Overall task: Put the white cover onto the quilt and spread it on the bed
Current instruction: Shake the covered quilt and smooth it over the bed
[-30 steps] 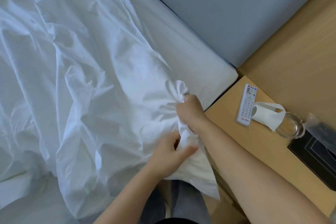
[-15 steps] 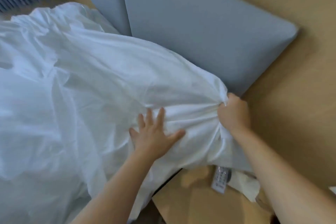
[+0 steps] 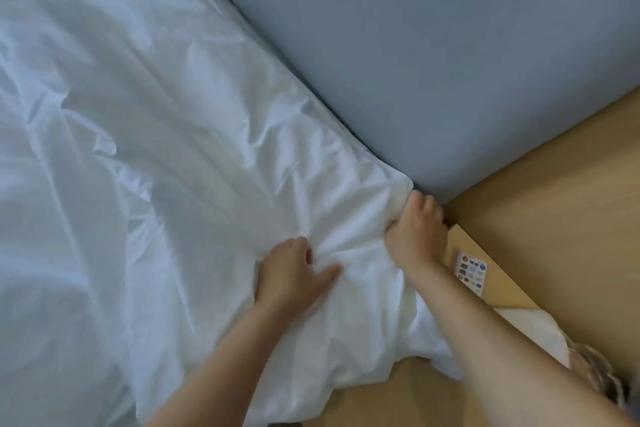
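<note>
I am reading right hand (image 3: 414, 229) gripping cover (image 3: 207, 135) corner against headboard (image 3: 415, 62), seating it there; left hand (image 3: 294, 270) pinching a fold, likely anchoring quilt inside

The person shows only as two arms and two hands; the left arm (image 3: 221, 367) is bare from the wrist down to the bottom edge; the right arm (image 3: 512, 350) is bare too, and it looks thicker in the picture; both arms are smooth and round, and they get thinner toward the wrist. The left hand (image 3: 294, 274) shows its back, a thumb and small round knuckles; the right hand (image 3: 415, 236) shows its back and a row of knuckle bumps; the picture is a bit blurry, so the nails are too fuzzy to tell.
</note>
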Available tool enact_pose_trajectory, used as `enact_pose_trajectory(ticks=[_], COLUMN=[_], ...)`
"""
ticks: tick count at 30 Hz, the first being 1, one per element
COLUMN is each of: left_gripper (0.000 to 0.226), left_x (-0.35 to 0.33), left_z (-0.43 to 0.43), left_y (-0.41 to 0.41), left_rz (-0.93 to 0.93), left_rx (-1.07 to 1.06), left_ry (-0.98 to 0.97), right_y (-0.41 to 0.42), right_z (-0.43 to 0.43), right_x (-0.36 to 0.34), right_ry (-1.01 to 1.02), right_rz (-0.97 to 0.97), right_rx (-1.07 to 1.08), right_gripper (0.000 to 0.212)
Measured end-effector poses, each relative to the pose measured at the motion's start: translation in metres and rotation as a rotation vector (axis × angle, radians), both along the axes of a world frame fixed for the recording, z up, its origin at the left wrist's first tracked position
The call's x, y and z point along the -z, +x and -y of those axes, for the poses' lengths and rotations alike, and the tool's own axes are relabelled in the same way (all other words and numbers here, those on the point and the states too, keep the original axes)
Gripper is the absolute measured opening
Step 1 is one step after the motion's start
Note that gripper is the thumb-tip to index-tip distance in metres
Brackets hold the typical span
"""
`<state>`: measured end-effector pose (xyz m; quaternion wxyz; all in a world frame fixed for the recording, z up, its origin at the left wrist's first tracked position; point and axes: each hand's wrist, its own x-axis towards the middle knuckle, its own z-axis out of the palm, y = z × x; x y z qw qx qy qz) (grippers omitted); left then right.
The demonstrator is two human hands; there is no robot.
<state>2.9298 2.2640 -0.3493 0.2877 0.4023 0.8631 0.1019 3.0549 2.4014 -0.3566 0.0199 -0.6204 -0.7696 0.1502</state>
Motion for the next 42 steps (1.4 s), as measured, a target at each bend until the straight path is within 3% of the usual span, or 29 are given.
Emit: enact_pose_trajectory(ticks=[2, 4, 8, 11, 16, 19, 23, 26, 29, 32, 34, 37, 39, 42], left_gripper=[0.032, 0.025, 0.043, 0.055, 0.068, 0.054, 0.032, 0.025, 0.021, 0.032, 0.028, 0.038, 0.050, 0.047], left_x=[-0.011, -0.021, -0.042, -0.054, -0.055, -0.042, -0.024, -0.015, -0.026, -0.047, -0.057, -0.059, -0.058, -0.051], left_z=[-0.006, -0.014, -0.023, -0.023, -0.035, -0.045, -0.054, -0.052, -0.039, -0.016, -0.002, 0.019, 0.019, 0.000], left_y=[-0.017, -0.042, -0.117, -0.181, -0.284, -0.336, -0.380, -0.397, -0.410, -0.423, -0.436, -0.449, -0.453, -0.460], left_rz=[0.070, 0.026, -0.157, -0.291, -0.516, -0.611, -0.555, -0.437, -0.319, -0.297, -0.277, -0.158, -0.100, -0.100], left_rx=[-0.049, -0.040, 0.048, 0.147, 0.418, 0.498, 0.474, 0.440, 0.296, 0.259, 0.233, 0.124, 0.047, -0.025], left_ry=[0.082, 0.109, 0.017, -0.031, -0.136, -0.235, -0.255, -0.070, 0.107, -0.043, -0.283, -0.580, -0.666, -0.610], right_y=[-0.020, -0.049, -0.122, -0.178, -0.262, -0.306, -0.353, -0.371, -0.390, -0.411, -0.427, -0.454, -0.466, -0.473], right_z=[0.001, 0.000, 0.001, -0.003, -0.020, -0.028, -0.029, -0.032, -0.026, -0.016, -0.014, -0.009, -0.006, -0.017], right_x=[-0.010, -0.022, -0.049, -0.062, -0.060, -0.047, -0.026, -0.013, -0.003, -0.001, -0.005, -0.011, -0.010, -0.006], right_ry=[0.121, 0.108, 0.061, 0.004, -0.043, -0.086, -0.019, -0.009, 0.055, 0.176, 0.166, 0.039, -0.064, -0.043], right_rz=[-0.024, -0.042, -0.133, -0.073, 0.096, 0.215, 0.245, 0.247, 0.066, -0.201, -0.254, 0.008, 0.135, 0.152], right_rx=[-0.104, -0.204, -0.427, -0.553, -0.767, -0.809, -0.756, -0.739, -0.732, -0.738, -0.783, -1.000, -1.092, -0.991], right_gripper=[0.039, 0.046, 0.042, 0.043, 0.069, 0.075, 0.057, 0.038, 0.024, 0.002, 0.023, 0.062, 0.062, 0.058])
